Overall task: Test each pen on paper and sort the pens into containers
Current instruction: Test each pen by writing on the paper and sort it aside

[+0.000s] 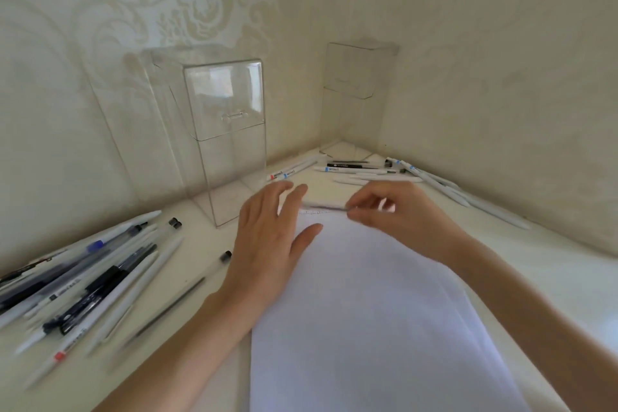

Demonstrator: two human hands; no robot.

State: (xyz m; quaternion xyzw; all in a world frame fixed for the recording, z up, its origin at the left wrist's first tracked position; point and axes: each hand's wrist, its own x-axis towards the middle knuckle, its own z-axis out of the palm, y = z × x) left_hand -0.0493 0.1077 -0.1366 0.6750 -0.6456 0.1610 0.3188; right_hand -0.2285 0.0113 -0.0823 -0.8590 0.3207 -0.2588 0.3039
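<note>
The right hand (394,221) has its fingertips pinched together on a thin pen (326,207), blurred and lying almost level over the far edge of the paper (368,311). The left hand (267,237) lies flat with its fingers straight on the sheet's left edge. To test it well, I'd say keep that palm pressing so the paper can't slide, and tip the point down for a short firm stroke. Beyond stand two clear containers, the near-left one (230,150) and one in the far corner (354,94). Pens lie heaped at the left (83,284) and strewn at the far right (361,170), their red- and blue-banded labels too blurred to read.
</note>
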